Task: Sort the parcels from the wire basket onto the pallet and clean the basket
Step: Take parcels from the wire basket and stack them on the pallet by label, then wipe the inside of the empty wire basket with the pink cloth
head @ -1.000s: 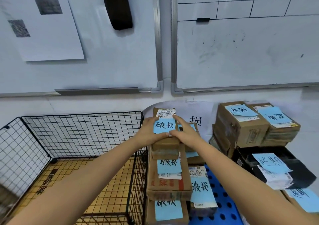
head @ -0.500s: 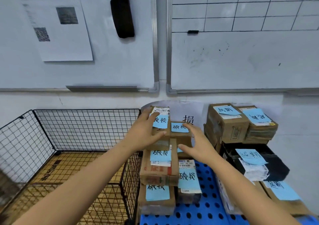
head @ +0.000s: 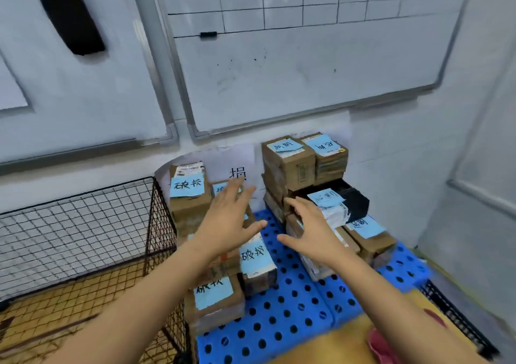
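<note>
Fingers (head: 237, 193) of the left hand (head: 227, 224) spread apart, palm down, clamped on nothing, hovering over the left stack of parcels (head: 190, 196). Fingers of the right hand (head: 310, 228) likewise splayed and empty, thumb reaching inward, just beside the right stack of parcels (head: 290, 162). Between the two hands, a bare strip of the blue pallet (head: 279, 316) with its rows of round holes. Left stack tagged with blue notes (head: 186, 186) all bearing one handwritten word; right stack tagged with notes bearing another, probably marking two sorted groups kept well apart on purpose. Boxes laid flat and tiered, labels up, likely so each tag reads at a glance. Behind the left stack, a white sheet (head: 237, 168) with a large character, seemingly a sign for that group. To the left, touching the pallet's edge, the wire basket (head: 83, 224), with no parcels visible inside, only its mesh and a cardboard-coloured floor. Sorting apparently finished or nearly so; cleaning of the basket probably the remaining step. Whiteboards (head: 307, 70) on the wall above.
</note>
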